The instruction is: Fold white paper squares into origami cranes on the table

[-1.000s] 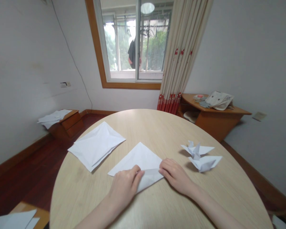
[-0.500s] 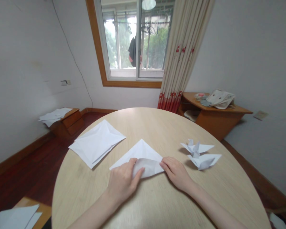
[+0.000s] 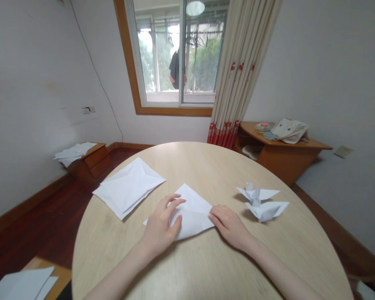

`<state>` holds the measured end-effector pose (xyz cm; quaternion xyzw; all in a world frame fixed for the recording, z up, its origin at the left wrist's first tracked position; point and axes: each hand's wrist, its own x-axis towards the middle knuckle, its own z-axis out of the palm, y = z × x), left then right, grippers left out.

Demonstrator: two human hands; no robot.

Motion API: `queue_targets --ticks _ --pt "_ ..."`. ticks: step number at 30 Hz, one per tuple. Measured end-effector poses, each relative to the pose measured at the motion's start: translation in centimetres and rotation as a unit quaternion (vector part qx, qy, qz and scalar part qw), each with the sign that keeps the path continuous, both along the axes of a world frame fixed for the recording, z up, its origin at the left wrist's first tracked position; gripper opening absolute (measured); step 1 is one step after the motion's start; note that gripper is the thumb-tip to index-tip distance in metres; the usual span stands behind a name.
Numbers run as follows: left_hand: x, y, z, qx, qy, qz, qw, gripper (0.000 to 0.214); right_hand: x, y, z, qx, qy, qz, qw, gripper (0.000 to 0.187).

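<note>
A white sheet of paper (image 3: 192, 210) lies partly folded on the round wooden table (image 3: 206, 166) in front of me. My left hand (image 3: 162, 225) rests on its near left part with the fingers pinching a folded flap and pressing it toward the sheet's middle. My right hand (image 3: 229, 225) holds the sheet's right corner down, fingers curled together on the paper. Two folded white paper cranes (image 3: 261, 202) stand on the table to the right of my right hand.
A stack of creased white sheets (image 3: 129, 187) lies at the table's left. More paper sits on a low wooden drawer unit (image 3: 87, 160) by the left wall and at the bottom left (image 3: 21, 285). A wooden corner shelf (image 3: 278, 152) with a bag stands behind, beside a curtain and window.
My left hand has carried the near edge of the sheet away from me, folding it over onto the paper. My right hand stayed on the right corner.
</note>
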<state>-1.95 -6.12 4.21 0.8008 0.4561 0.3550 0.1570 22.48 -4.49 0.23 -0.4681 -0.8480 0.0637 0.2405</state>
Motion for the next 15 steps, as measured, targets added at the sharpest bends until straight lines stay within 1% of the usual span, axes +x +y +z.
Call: queue_targets --ticks 2,4,7,11,15 --pt "-0.2 0.1 0.7 -0.021 0.002 -0.069 0.997 0.036 0.0 -0.1 0.2 -0.005 0.002 0.02 1.0 0.033" --pt "-0.3 0.1 1.6 -0.076 0.012 -0.126 0.989 0.038 -0.1 -0.3 0.3 -0.016 0.009 0.044 0.999 0.034" --pt "-0.4 -0.1 2.6 -0.125 0.035 -0.17 0.977 0.039 -0.2 -0.6 0.4 -0.032 0.016 0.069 0.997 0.037" --pt "-0.2 -0.6 3.6 -0.135 0.072 -0.192 0.97 0.039 -0.4 -0.9 0.6 -0.041 0.016 0.09 0.995 0.037" --pt "0.3 -0.7 4.3 -0.138 0.14 -0.183 0.963 0.035 -0.6 -1.0 0.9 -0.037 -0.007 0.106 0.994 0.034"
